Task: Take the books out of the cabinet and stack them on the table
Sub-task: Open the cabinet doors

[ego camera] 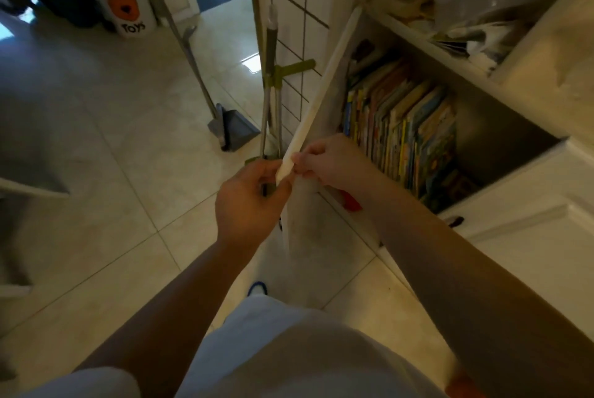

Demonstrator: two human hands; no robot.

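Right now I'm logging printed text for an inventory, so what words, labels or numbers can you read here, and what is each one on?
"Toys": black letters on the white bin with an orange bear face, standing on the floor at top left.
Book spines and covers in the open cabinet: printing is there but too small and blurred to read.
Papers and bags on the upper shelf: nothing legible.
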